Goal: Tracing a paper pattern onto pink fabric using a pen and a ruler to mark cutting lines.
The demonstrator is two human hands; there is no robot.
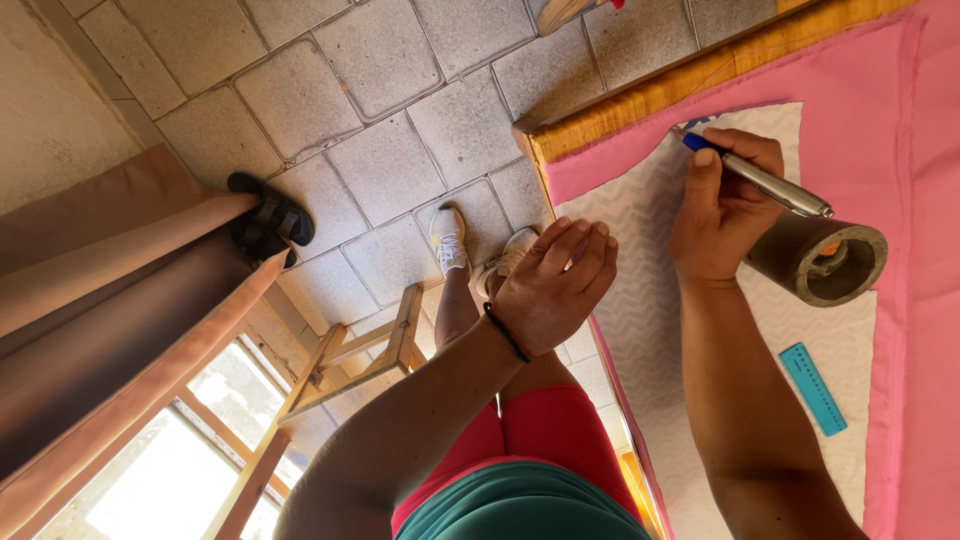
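My right hand (722,205) grips a silver pen with a blue tip (760,180), the tip touching the edge of a white zigzag-textured pattern piece (650,300) laid on pink fabric (920,200). My left hand (555,280), with a black band on the wrist, lies flat with fingers together on the near edge of the white piece and the table. It holds nothing.
A grey cylindrical weight (825,260) stands on the white piece beside my right hand. A small turquoise ruler (812,388) lies nearby. The wooden table edge (640,100) borders a tiled floor (400,130), with a wooden stool (340,365), another person's sandalled foot (268,225) and my white shoes (450,238).
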